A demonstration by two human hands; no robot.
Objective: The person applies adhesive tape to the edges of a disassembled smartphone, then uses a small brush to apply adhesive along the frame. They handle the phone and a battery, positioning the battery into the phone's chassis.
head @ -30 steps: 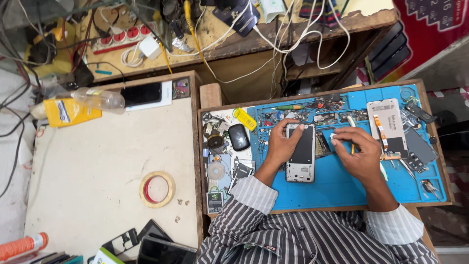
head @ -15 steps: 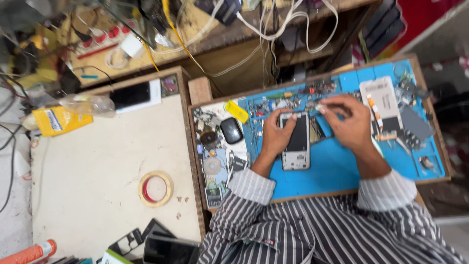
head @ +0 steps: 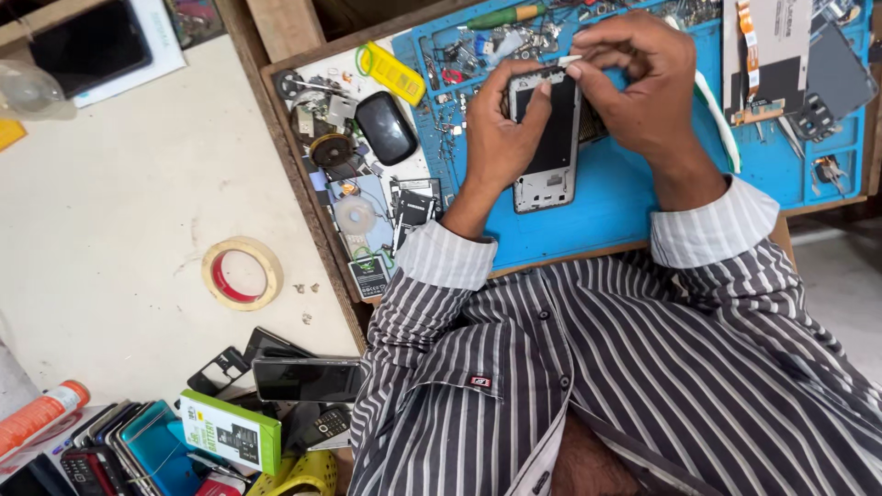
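Phone (head: 548, 138), a flat rectangle with a dark glossy middle and pale grey frame, lies on the blue rubber mat (head: 597, 211). Left hand (head: 501, 138) grips its left edge, fingers curled around it. Right hand (head: 634, 83) pinches its top corner, fingertips together. A black oval mouse (head: 386, 127) sits left of the mat.

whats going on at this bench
A person in a striped shirt is working on an opened phone lying on a blue mat. The left hand steadies its left edge while the right hand pinches at its top end. Loose parts, a black mouse and a tape roll lie to the left.
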